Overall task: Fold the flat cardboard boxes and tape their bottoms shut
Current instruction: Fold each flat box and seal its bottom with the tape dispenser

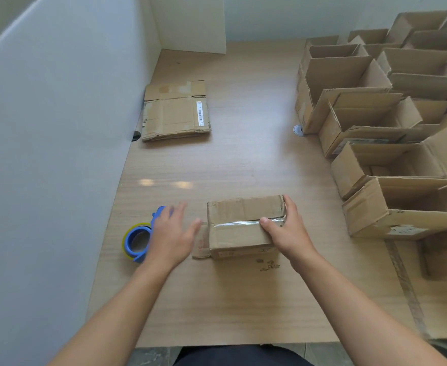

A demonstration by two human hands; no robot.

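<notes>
head view: the right hand (285,233) clasps the right end of the box (239,233), thumb down on the clear tape (240,223) along its seam, fingers wrapped over the far corner. the left hand (170,233) hovers spread and slack, holding nothing, just above the blue tape dispenser (135,241). the box sits bottom-up near the front middle of the table (243,299). to finish this well, i'd say rub the tape flat from the middle outward and press its ends down the sides, box held steady. the count: one box in hand, one dispenser, one stack of flat cartons (176,112) far left, sheets uncountable, and roughly ten open boxes (362,114) crowded right, overlapping too much for a firm number.
</notes>
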